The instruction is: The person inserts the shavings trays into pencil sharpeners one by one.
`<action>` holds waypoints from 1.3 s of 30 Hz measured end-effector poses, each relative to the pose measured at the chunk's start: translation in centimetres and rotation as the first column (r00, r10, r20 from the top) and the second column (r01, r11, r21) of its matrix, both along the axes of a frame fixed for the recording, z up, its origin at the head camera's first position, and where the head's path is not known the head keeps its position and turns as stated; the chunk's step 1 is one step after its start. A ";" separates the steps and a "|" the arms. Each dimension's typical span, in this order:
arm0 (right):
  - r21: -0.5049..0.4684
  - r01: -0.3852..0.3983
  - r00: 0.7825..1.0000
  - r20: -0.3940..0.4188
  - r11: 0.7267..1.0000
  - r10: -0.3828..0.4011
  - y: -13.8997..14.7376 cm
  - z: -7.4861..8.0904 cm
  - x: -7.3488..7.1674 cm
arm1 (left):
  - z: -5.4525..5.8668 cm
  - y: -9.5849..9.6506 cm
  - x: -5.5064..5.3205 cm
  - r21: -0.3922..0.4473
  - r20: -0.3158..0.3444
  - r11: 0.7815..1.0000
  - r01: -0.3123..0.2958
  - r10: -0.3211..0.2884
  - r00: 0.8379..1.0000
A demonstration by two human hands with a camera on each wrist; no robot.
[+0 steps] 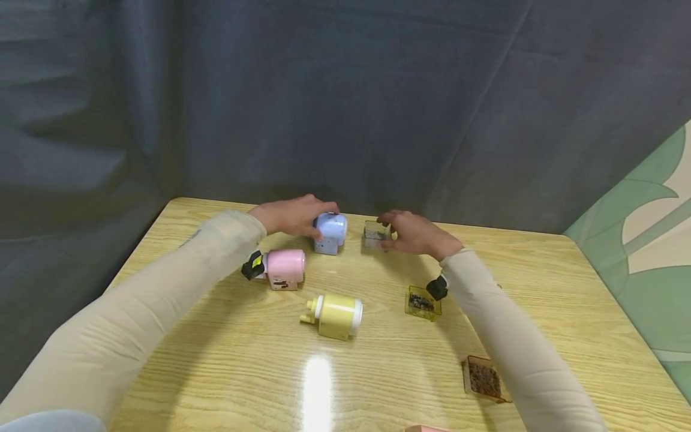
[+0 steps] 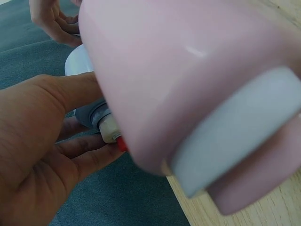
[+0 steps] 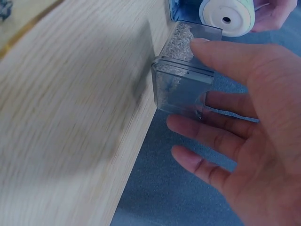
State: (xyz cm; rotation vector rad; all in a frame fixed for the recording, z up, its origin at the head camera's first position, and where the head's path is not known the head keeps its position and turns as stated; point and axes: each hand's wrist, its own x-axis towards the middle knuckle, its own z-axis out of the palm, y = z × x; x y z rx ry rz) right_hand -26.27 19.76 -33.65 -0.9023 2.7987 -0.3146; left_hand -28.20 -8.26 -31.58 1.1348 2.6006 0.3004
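At the far edge of the table, my left hand (image 1: pixel 294 217) holds a light blue crank pencil sharpener (image 1: pixel 332 227) between thumb and fingers. A red-tipped crank end (image 2: pixel 121 143) shows under its fingers in the left wrist view. My right hand (image 1: pixel 418 234) pinches a clear shavings drawer (image 3: pixel 181 96), thumb on one side and fingers on the other. Grey shavings (image 3: pixel 179 42) lie inside it. Just below my left forearm is a pink sharpener (image 1: pixel 287 264), which fills much of the left wrist view. Nearer me lies a yellow sharpener (image 1: pixel 339 315) with a white end.
Beneath my right wrist sits a yellow see-through drawer (image 1: pixel 423 315) with dark shavings. An orange-brown drawer (image 1: pixel 483 395) with brown shavings stands nearer, beside my right forearm. A pink object (image 1: pixel 424 429) peeks in at the bottom edge. Dark cloth (image 1: pixel 345 120) hangs behind the table.
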 end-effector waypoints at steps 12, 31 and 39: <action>-0.006 -0.023 1.000 -0.009 1.000 0.023 -1.5 -0.1 -0.3 | -0.1 0.1 -0.1 -0.001 -0.005 1.000 -0.002 0.002 1.000; -0.006 -0.059 0.998 0.022 0.998 0.059 -2.6 -0.7 -0.3 | -0.1 0.5 -0.2 -0.011 -0.019 1.000 0.004 -0.004 1.000; 0.008 -0.056 0.997 0.053 0.998 0.056 -2.9 -1.0 -0.5 | -0.1 0.5 -0.1 -0.016 -0.001 1.000 -0.011 0.011 1.000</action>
